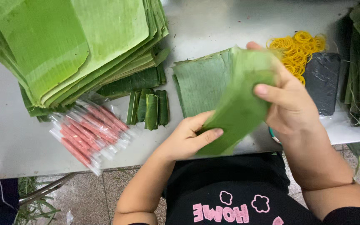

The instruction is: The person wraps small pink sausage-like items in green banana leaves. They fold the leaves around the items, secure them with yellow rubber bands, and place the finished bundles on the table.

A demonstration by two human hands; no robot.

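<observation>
A folded banana leaf piece (240,106), somewhat blurred, is held between the left hand (186,139) and right hand (288,100) above a grey table (5,137). Stacked leaves (76,46), wrapped pink sausages (89,133), small leaf parcels (148,108) and yellow rubber bands (298,48) are laid around.
</observation>
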